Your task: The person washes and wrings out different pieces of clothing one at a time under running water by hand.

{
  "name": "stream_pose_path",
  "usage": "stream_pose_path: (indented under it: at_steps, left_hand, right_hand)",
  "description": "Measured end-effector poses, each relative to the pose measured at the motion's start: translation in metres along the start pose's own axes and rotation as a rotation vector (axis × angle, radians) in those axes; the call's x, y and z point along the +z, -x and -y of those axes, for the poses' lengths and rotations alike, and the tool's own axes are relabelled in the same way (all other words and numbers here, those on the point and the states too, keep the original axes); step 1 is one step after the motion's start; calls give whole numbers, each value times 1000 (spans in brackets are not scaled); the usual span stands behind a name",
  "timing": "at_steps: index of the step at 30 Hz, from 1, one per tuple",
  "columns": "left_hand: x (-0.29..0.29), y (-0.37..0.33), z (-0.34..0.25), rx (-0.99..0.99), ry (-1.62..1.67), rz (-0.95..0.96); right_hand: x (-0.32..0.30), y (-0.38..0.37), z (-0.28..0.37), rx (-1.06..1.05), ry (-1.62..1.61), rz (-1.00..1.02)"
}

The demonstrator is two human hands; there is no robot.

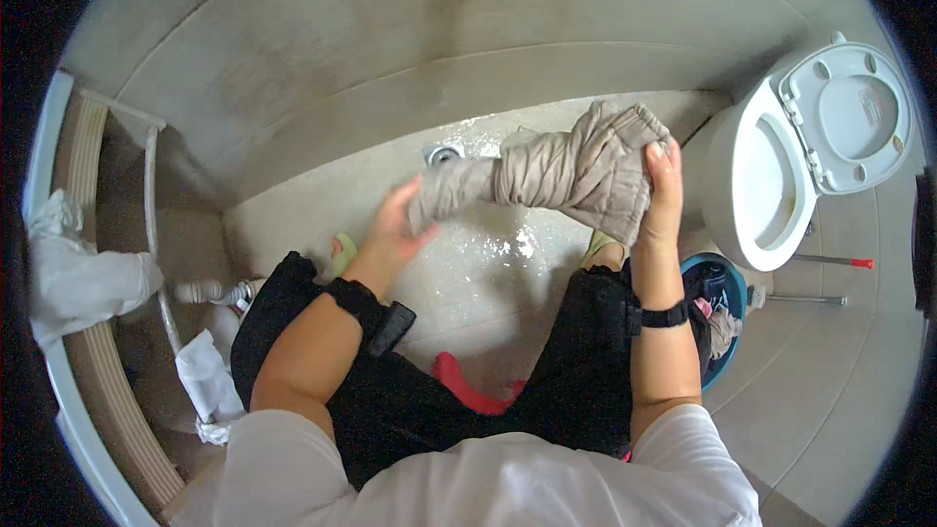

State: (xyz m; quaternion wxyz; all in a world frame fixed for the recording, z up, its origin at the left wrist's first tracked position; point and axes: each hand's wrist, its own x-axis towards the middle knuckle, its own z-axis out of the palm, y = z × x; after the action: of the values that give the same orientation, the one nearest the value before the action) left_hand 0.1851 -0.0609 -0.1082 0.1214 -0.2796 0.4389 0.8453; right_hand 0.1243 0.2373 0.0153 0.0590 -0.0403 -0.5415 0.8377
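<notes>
Beige garment [576,171], twisted ropelike, held stretched between hands above wet floor [488,288]. Left hand [395,224], blurred: grip wrapped round narrow left end. Right hand [665,190]: grip clasping wider gathered right end. Toilet [727,181] far right; blue tub [739,293] nearer, holding clothes [722,327].

White toilet [769,185], round floor drain [444,153].

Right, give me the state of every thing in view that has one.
Beige garment: twisted, bunched.
Left hand: blurred, closed on garment's left end.
Right hand: gripping its right end.
Floor: wet.
Blue tub: holding clothes.
Toilet lid: raised.
White bundle, far left: crumpled.
</notes>
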Motion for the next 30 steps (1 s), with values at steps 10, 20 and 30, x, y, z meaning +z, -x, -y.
stream_pose_path:
  at_steps: [10, 20, 30]
  left_hand:
    - [120, 97, -90, 1230, -1081, 565]
    - [107, 135, -14, 1106, -1426, 845]
    - [96, 134, -9, 1230, -1552, 764]
  right_hand:
    - [-34, -12, -60, 629, -167, -59]
    - [3, 5, -65, 194, 478, 101]
    - [4, 21, -53, -18, 508, 354]
